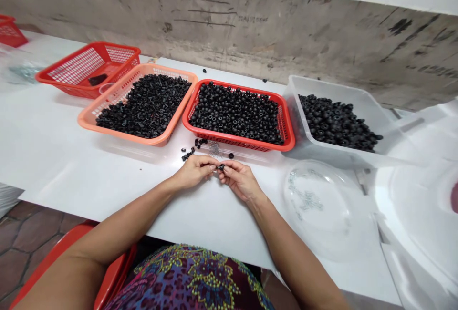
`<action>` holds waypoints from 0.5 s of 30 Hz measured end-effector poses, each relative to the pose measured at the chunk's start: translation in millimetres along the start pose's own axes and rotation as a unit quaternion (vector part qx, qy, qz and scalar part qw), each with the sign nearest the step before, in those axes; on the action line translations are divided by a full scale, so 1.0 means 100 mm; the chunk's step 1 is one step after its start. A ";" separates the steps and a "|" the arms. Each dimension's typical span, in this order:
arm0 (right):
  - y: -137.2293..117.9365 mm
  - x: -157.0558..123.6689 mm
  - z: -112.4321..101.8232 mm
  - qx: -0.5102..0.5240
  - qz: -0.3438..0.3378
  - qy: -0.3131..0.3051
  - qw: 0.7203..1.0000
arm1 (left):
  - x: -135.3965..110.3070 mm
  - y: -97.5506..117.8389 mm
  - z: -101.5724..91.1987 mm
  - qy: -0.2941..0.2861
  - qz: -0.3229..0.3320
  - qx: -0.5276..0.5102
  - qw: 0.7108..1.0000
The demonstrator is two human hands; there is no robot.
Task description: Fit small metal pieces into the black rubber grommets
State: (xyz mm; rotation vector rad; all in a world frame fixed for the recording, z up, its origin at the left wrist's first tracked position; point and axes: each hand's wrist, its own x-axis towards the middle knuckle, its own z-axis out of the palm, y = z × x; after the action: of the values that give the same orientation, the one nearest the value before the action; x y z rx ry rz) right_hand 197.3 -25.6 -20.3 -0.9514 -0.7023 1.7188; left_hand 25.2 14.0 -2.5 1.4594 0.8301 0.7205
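Over the near side of the white table, both hands meet at the fingertips. A small black ring-like part is pinched between the thumb and fingers of my right hand. My left hand is closed in a pinch right beside that part; what its fingertips hold is too small to make out. Just beyond my left hand lie several loose black pieces and a little heap of tiny clear or metallic bits. A single black round part rests beyond my right hand.
An orange basket of small black pieces, a red basket of black rings and a clear bin of black parts line the back. A red basket stands left. A clear round lid with small bits lies right, near a white container.
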 end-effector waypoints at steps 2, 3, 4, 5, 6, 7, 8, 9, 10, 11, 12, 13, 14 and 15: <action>0.00 0.00 0.01 -0.001 0.000 0.002 1.000 | 0.00 0.00 0.01 0.016 -0.021 -0.026 0.999; 0.00 0.00 0.01 -0.001 0.000 0.003 1.000 | 0.00 0.01 0.01 0.025 -0.030 -0.037 0.999; 0.00 0.00 0.02 -0.001 0.000 0.005 1.000 | 0.01 0.01 0.02 0.032 -0.037 -0.046 0.998; 0.00 0.00 0.02 -0.001 0.000 0.007 1.000 | 0.01 0.02 0.02 0.035 -0.041 -0.052 0.997; 0.00 0.00 0.02 -0.001 -0.001 0.010 1.000 | 0.01 0.02 0.02 0.034 -0.043 -0.054 0.997; 0.00 0.00 0.02 -0.001 -0.002 0.013 1.000 | 0.01 0.03 0.02 0.030 -0.043 -0.052 0.997; 0.01 0.00 0.02 -0.001 -0.003 0.015 1.000 | 0.01 0.03 0.02 0.025 -0.042 -0.049 0.998; 0.01 0.00 0.03 -0.002 -0.004 0.016 1.000 | 0.00 0.03 0.02 0.023 -0.042 -0.045 0.998; 0.01 0.00 0.03 -0.003 -0.005 0.017 1.000 | 0.00 0.03 0.02 0.023 -0.042 -0.040 0.998; 0.01 0.00 0.03 -0.004 -0.007 0.018 1.000 | 0.00 0.03 0.02 0.025 -0.045 -0.034 0.998; 0.01 0.00 0.03 -0.005 -0.009 0.019 1.000 | 0.00 0.03 0.02 0.027 -0.049 -0.026 0.998; 0.02 0.00 0.03 -0.005 -0.010 0.021 1.000 | 0.00 0.03 0.02 0.029 -0.053 -0.017 0.998; 0.02 0.00 0.03 -0.005 -0.011 0.024 1.000 | -0.01 0.03 0.02 0.030 -0.056 -0.008 0.998; 0.02 0.00 0.03 -0.005 -0.012 0.027 1.000 | -0.01 0.03 0.02 0.030 -0.058 0.002 0.998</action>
State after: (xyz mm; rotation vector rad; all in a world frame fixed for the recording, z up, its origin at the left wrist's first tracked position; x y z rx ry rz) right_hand 193.7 -26.2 -20.5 -0.9891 -0.6838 1.6641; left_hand 27.0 12.0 0.1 1.3874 0.9542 0.6779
